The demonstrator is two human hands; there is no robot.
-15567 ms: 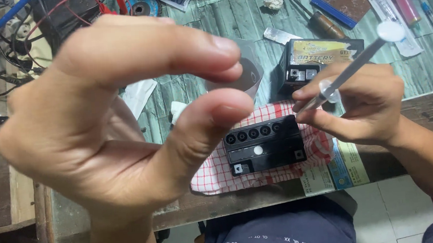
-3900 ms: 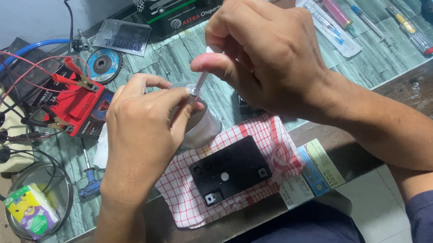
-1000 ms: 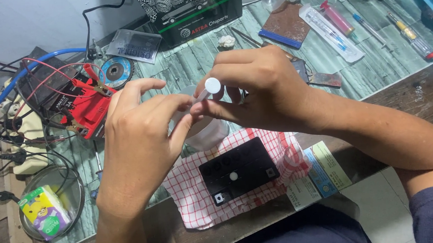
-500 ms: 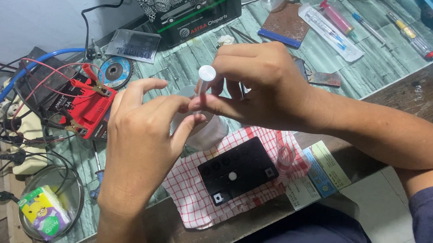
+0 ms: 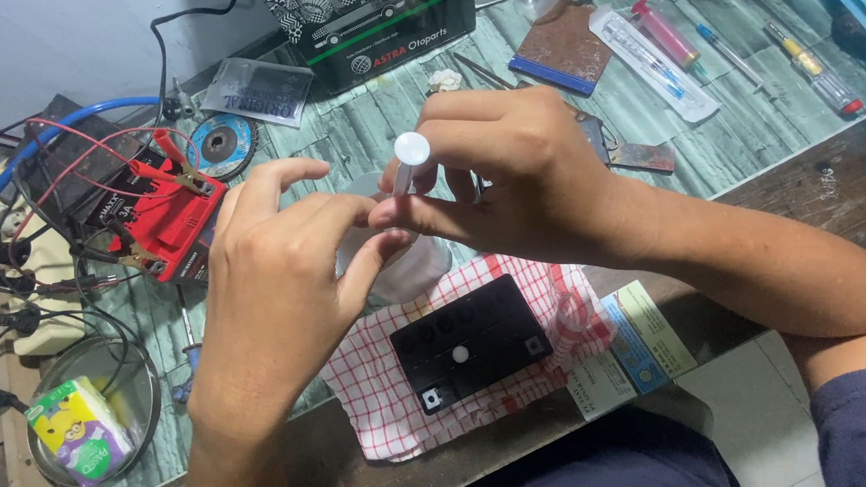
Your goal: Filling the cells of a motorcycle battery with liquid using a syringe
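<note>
A: How are the hands set?
B: Right hand (image 5: 529,177) pinches a white syringe (image 5: 408,165) upright, plunger cap up. Left hand (image 5: 280,273) curls against it, fingertips meeting over a white cup (image 5: 419,264).
A: Any room around?
B: The black battery (image 5: 469,342) lies just below on a checked cloth (image 5: 382,397) near the table's front edge; red clamps (image 5: 176,219) crowd the left

Even, soft daylight, faint shadows under the hands (slightly motion-blurred), mild edge distortion, no glare
</note>
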